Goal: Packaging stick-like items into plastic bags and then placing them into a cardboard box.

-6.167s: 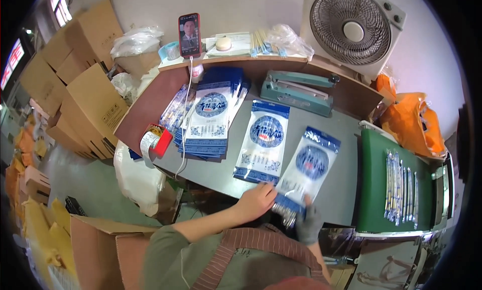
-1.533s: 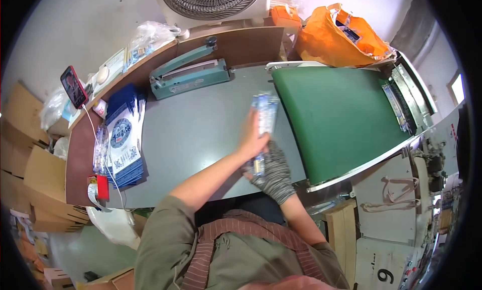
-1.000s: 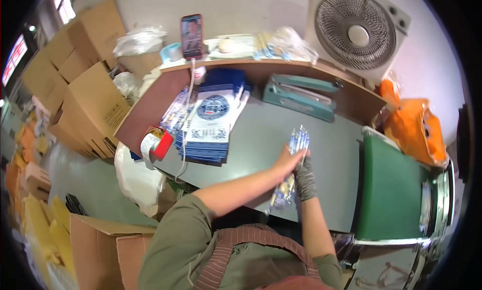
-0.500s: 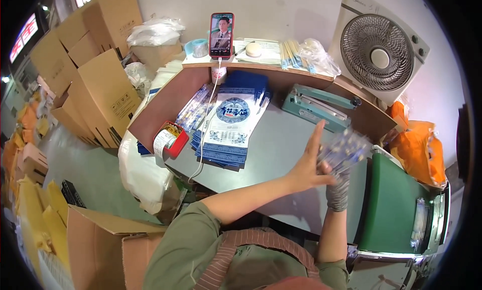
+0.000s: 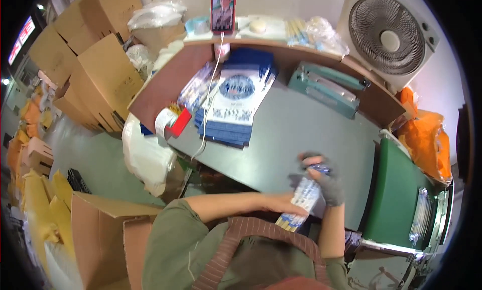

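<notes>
Just over the near edge of the grey table, I hold a slanted bundle of chopsticks (image 5: 303,194) in blue and white printed wrappers, with tan ends at the bottom. My left hand (image 5: 285,203), bare, is closed round its lower part. Around the upper end is my right hand (image 5: 325,177), in a grey fingerless glove, its fingers curled and slightly blurred. Left of the middle of the table lies a stack of blue and white printed bags (image 5: 233,109). Beside it, more slim patterned packs (image 5: 195,91) are partly hidden.
A teal bag sealer (image 5: 324,91) stands at the back right. A red tape dispenser (image 5: 178,123) sits at the left edge, a white cable (image 5: 205,139) trailing nearby. A phone (image 5: 223,11) stands on the back ledge. An open carton (image 5: 108,214) is at lower left; a green surface (image 5: 396,199) adjoins right.
Both hands have come down and nearer to me with the bundle. My left hand, open beside it before, now grips its lower end. The view has shifted slightly.
</notes>
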Available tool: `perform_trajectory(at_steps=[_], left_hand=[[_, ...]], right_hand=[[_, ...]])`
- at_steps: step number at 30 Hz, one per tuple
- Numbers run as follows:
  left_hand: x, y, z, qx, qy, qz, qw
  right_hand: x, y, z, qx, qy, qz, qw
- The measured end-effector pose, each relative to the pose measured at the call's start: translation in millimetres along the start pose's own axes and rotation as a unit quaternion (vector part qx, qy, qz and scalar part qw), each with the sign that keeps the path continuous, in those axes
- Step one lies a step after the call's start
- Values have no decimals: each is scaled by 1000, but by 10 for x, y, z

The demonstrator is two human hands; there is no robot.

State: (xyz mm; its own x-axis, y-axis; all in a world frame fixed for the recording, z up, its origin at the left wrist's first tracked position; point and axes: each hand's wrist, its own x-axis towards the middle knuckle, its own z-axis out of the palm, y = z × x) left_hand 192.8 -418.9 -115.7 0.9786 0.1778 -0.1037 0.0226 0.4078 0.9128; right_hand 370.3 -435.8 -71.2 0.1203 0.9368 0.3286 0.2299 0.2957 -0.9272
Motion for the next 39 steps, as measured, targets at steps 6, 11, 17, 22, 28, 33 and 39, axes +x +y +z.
perform_trajectory(at_steps=[6,11,17,22,28,33,39], left_hand=[[-816,220,-765,535,321,89,776],[-1298,297,-1341,703,437,26,560],[-1076,161,-1467,669,490,97,551],[-1187,-79,-1449,687,417,106,586],[-1077,-207,-556,727,302,83,611],[-1222,-56,-490,752,191,72,626],[-1003,-39,-574,645,288,93,702]], right_hand=[[-210,177,226,259,-70,300,915],[-152,212,302,230,-87,276,929],[-233,181,346,261,-78,288,918],[-242,170,313,264,-58,309,912],[-276,209,198,238,-44,286,927],[-306,166,152,243,-33,280,928],[-470,152,32,237,7,256,937]])
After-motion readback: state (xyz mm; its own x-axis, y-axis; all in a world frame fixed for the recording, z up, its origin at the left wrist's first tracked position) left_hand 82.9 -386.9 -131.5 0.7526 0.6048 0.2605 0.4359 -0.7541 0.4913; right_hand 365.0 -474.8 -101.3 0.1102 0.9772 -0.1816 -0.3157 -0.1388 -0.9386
